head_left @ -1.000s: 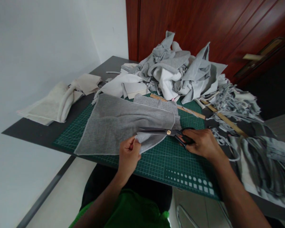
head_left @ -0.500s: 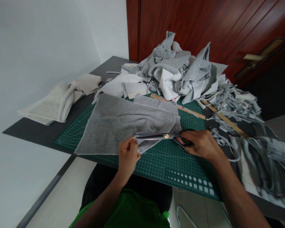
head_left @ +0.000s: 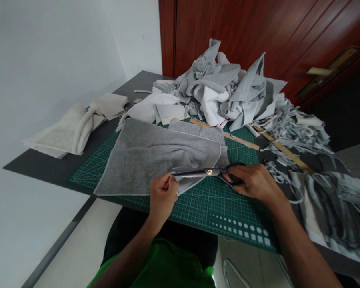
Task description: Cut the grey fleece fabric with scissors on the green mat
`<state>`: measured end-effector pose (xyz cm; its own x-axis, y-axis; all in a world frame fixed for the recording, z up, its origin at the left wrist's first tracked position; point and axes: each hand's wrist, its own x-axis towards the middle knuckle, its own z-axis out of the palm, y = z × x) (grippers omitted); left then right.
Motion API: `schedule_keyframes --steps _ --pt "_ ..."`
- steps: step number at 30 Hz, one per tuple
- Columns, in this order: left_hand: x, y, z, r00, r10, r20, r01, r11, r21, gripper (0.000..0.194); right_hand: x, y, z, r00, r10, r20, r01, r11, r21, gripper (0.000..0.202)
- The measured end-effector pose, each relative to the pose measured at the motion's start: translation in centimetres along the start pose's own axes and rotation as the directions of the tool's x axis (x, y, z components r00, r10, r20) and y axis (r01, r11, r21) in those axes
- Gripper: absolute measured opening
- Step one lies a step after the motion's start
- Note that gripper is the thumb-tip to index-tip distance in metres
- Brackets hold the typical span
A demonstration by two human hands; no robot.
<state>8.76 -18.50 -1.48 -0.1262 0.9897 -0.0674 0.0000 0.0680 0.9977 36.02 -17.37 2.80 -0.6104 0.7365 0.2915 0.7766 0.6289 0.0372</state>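
Observation:
A piece of grey fabric [head_left: 144,156] lies flat over a green cutting mat [head_left: 204,208]. My left hand [head_left: 163,194] pinches its near edge, the fingers closed on the cloth. In my right hand [head_left: 255,180] are large scissors [head_left: 198,172] with black handles and a brass pivot screw. Their blades point left along the cloth's near edge, the tips right at my left fingertips. The blades look nearly closed; whether cloth lies between them I cannot tell. Another grey piece [head_left: 195,127] shows from under the far side of the fabric.
A tall heap of grey and white cloth [head_left: 216,86] stands at the back, before a red-brown door [head_left: 243,32]. Cream fabric [head_left: 66,128] lies left. Wooden rulers [head_left: 241,141], shredded scraps [head_left: 303,128] and a striped-looking fabric stack [head_left: 336,208] occupy the right.
My left thumb and fingers have shifted slightly on the cloth edge, covering a bit more of the folded corner. The scissors and right hand have barely moved.

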Motion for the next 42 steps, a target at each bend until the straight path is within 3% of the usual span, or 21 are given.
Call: schedule_keyframes --steps 12,21,28,34,42 --pt "-0.08 0.65 0.17 0.999 -0.023 -0.025 0.023 1.000 -0.012 0.034 -0.31 0.19 0.30 0.999 0.003 0.047 -0.005 0.999 0.039 0.013" --pt "-0.14 0.69 0.11 1.000 -0.003 0.004 0.003 1.000 0.008 0.033 -0.24 0.26 0.40 0.999 0.044 -0.003 -0.043 0.990 0.137 0.008" --pt "-0.29 0.74 -0.01 0.994 0.068 0.084 -0.071 0.997 0.032 0.035 0.13 -0.21 0.34 0.994 0.045 0.096 -0.064 0.977 0.201 0.002" --pt "-0.21 0.61 0.10 0.994 0.049 0.101 -0.049 0.999 0.000 0.033 0.16 -0.33 0.44 0.990 0.062 0.124 -0.090 0.968 0.233 0.003" --pt "-0.22 0.44 -0.09 0.986 0.098 0.137 -0.095 0.995 -0.025 0.049 0.19 -0.35 0.44 0.981 0.077 0.179 -0.123 0.957 0.264 0.007"
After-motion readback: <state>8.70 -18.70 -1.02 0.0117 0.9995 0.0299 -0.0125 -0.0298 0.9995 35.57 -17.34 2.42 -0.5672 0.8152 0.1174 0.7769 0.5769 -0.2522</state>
